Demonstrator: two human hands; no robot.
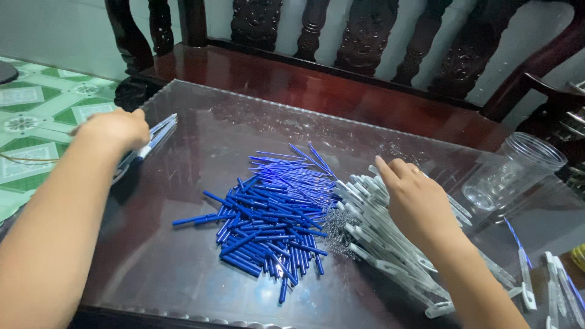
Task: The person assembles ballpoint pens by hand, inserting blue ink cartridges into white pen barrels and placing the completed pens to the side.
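Observation:
My left hand (116, 129) is out at the far left of the glass-topped table (201, 122), closed on an assembled pen (155, 137) beside a few more finished pens. My right hand (413, 196) rests palm down on a heap of clear pen barrels (378, 240) with white clips, fingers spread over them. Between my hands lies a pile of blue pen pieces and thin blue refills (271, 216). A small cluster of metal springs (339, 230) sits between the blue pile and the barrels.
A clear plastic jar (515, 170) lies on its side at the right. More pen barrels (557, 283) lie at the lower right corner. A dark carved wooden bench (341, 42) runs behind the table. Green patterned floor tiles (36, 109) show at the left.

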